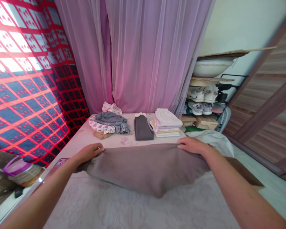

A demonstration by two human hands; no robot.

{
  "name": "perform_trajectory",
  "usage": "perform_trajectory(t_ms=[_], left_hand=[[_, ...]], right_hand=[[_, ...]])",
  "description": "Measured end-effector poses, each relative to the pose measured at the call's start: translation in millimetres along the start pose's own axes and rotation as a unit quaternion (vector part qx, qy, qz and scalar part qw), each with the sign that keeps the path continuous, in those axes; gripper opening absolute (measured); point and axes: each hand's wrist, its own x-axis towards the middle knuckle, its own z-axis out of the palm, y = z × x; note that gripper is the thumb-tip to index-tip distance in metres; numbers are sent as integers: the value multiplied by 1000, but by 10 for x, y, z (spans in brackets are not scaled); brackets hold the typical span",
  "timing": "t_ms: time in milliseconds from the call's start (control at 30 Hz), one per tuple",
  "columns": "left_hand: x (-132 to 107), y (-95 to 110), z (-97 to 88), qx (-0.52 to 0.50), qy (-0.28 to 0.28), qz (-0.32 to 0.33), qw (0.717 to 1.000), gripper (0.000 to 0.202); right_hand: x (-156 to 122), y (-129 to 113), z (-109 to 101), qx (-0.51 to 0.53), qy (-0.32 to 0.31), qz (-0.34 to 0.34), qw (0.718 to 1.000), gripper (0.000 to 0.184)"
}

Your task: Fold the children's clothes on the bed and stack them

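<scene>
A grey-brown garment (145, 165) stretches between my two hands above the bed; its exact kind cannot be made out. My left hand (91, 152) is closed on its upper left corner, thumb and fingers pinched together. At the upper right corner my right hand (192, 145) grips the cloth the same way. The lower edge hangs loose and sags to a point near the middle. Beyond it lie a folded dark grey garment (143, 128), a neat stack of folded light clothes (168, 119) and a loose heap of clothes (109, 122).
The patterned mattress (138, 206) spreads below, with a phone (60, 162) near its left edge. A purple-lidded plastic tub (21, 171) stands at left. Purple curtains (145, 57) hang behind the bed. A shoe rack with shoes (202, 95) and a white basin (212, 67) is at right.
</scene>
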Motion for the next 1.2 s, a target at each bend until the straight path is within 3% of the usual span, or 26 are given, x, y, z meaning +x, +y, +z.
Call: perform_trajectory(t_ms=[100,200,267,400,533,633,800,900,1000,1133,1200], left_hand=[[90,-186,295,96,8,-74,993,32],[113,-205,446,134,50,-61,988,38],[129,-73,484,138,65,-29,988,39],[276,390,590,105,36,63,992,36],[474,722,766,121,21,74,990,34],[507,776,852,127,29,85,988,24],[405,730,871,93,77,101,988,13],[420,730,877,99,68,40,992,19],[470,750,929,145,72,27,986,24],[398,827,1052,180,147,70,970,35],[313,900,1129,162,152,128,967,35]], right_hand=[[212,34,417,-33,80,60,994,32],[187,192,625,-28,105,95,989,33],[85,301,639,-23,90,104,990,31],[-78,351,597,20,33,95,995,32],[-142,259,631,52,5,97,994,26],[-235,234,635,54,31,72,995,17],[-329,294,521,132,91,50,986,19],[-176,265,558,109,127,98,981,20],[15,202,723,37,148,169,974,14],[46,178,868,9,166,202,965,22],[-16,129,866,-8,213,203,956,27]])
